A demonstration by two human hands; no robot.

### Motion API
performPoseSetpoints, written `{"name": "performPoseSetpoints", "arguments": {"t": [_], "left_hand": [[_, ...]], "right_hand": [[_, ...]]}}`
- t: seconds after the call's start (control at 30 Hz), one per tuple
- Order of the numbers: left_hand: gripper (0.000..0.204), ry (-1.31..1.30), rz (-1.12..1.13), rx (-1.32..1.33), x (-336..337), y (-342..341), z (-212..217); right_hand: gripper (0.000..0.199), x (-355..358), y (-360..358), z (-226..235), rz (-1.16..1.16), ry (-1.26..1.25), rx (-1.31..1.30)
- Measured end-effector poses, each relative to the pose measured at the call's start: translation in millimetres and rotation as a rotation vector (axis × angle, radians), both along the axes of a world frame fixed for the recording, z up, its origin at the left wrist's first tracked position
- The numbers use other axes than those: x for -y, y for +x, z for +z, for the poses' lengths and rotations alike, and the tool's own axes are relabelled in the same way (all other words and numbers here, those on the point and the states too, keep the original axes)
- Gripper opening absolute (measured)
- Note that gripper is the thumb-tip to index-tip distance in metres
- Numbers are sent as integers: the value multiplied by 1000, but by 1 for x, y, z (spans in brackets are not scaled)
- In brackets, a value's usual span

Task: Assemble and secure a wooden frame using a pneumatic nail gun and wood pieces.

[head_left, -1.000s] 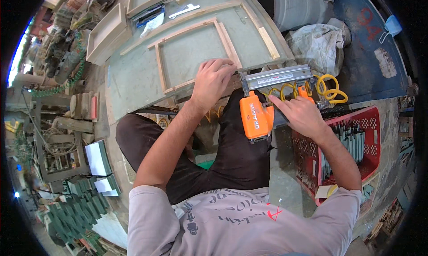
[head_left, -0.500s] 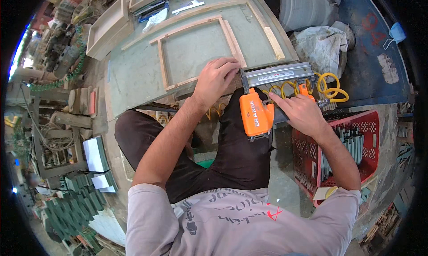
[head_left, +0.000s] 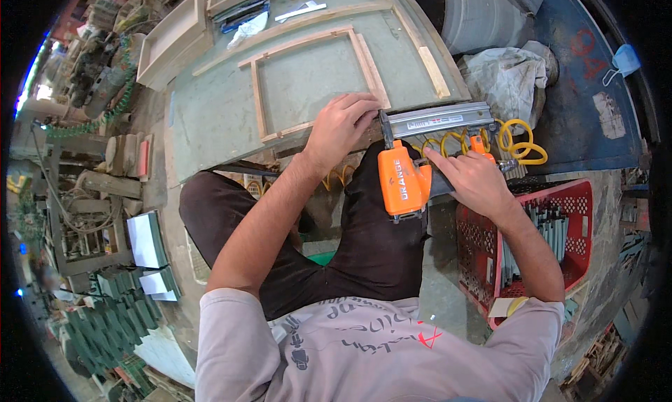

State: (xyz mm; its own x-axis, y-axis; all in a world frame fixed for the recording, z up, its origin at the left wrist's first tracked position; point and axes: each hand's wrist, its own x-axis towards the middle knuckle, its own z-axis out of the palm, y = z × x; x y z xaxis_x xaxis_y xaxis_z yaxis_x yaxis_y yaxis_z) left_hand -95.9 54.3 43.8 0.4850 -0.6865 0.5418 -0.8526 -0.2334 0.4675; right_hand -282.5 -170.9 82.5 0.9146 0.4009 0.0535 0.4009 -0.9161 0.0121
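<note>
My right hand [head_left: 470,178] is wrapped round the grip of an orange pneumatic nail gun [head_left: 402,181] with a silver magazine. Its dark nose meets the near right corner of a thin rectangular wooden frame [head_left: 256,97] lying on the bench. At that same corner, my left hand [head_left: 343,124] presses its fingers together around the near rail, right beside the nose. The fingers hide the joint. Behind the nail gun loops a coiled yellow air hose [head_left: 521,148].
The greenish bench top [head_left: 210,122] carries loose wood strips [head_left: 434,71] and a shallow wooden tray [head_left: 168,41]. A red plastic crate [head_left: 581,241] of greyish strips stands by my right arm. A crumpled white sack [head_left: 504,73] lies beyond the bench's right edge.
Both hands and the nail gun hold their places at the frame's corner. Only a slight shift of the whole view shows.
</note>
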Motion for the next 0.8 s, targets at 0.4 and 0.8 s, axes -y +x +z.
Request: {"name": "performPoseSetpoints", "arguments": {"t": [0.4, 0.8], "left_hand": [[18, 13, 14, 10, 0, 0, -1], [17, 0, 9, 22, 1, 0, -2]], "right_hand": [[71, -1, 0, -4, 5, 54, 32], [70, -2, -2, -6, -9, 27, 38]]}}
